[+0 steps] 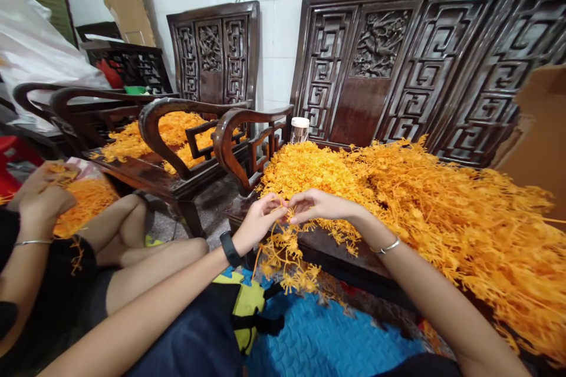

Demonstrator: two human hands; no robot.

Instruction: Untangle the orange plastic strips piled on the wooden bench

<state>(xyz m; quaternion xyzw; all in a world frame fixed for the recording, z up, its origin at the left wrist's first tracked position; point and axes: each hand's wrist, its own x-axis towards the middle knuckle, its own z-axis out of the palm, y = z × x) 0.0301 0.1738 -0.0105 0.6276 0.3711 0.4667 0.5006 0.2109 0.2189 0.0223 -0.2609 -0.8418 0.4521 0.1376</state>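
Both of my hands meet at the front edge of a dark wooden bench, fingertips nearly touching. My left hand [262,221] pinches the top of a dangling orange plastic flower sprig [289,256], whose thin stems and small blooms hang below. From the other side, my right hand [312,205] has its thumb and fingers closed on the same sprig's stems. The exact spot between the fingertips is too small to make out. Just behind the hands lies a large heap of similar orange sprigs [327,174], spread along the bench seat.
Another person's hands [46,197] work with orange strands at the left. More orange sprigs [168,129] lie on a carved wooden chair [212,53]. A white-lidded jar [300,129] stands behind the heap. Blue foam matting [318,336] covers the floor; cardboard [537,129] leans at the right.
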